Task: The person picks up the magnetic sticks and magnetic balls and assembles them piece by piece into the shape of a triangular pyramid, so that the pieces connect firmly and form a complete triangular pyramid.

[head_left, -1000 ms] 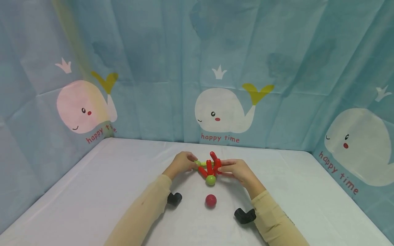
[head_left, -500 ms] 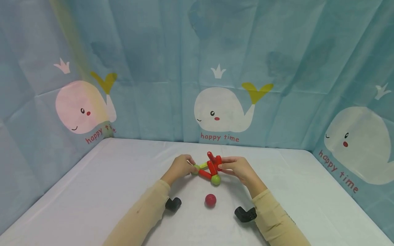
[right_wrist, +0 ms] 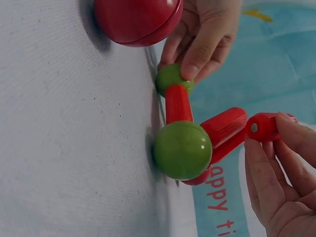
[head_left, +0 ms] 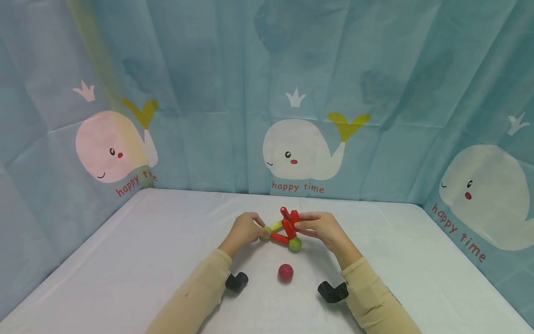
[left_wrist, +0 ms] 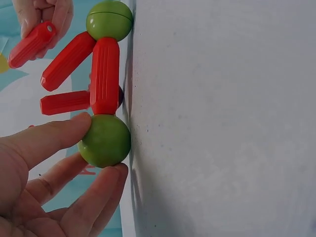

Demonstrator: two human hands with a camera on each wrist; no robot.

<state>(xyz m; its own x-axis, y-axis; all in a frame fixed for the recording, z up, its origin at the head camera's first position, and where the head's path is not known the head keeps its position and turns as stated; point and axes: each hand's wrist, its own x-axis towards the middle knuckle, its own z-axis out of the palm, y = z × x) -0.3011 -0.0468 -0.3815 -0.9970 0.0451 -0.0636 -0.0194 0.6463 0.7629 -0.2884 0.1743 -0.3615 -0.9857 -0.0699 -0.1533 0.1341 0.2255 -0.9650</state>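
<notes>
Assembly of the rod-and-ball frame [head_left: 283,232] appears in hand, just beyond the loose red ball [head_left: 285,272] on the worktop [head_left: 125,260]. Left hand [head_left: 244,229] pinches a green ball [left_wrist: 105,140]; right hand [head_left: 319,228] pinches a red rod [right_wrist: 266,126], which likely needs seating next.

Centre whale [head_left: 301,149] on the backdrop curtain [head_left: 233,69]: "happy time" in red beneath it;
Left whale [head_left: 109,146]: "happy time", partly creased;
Right whale [head_left: 488,197]: "happy time", slanting;
Right wrist view: fragment "appy ti" on the curtain
</notes>
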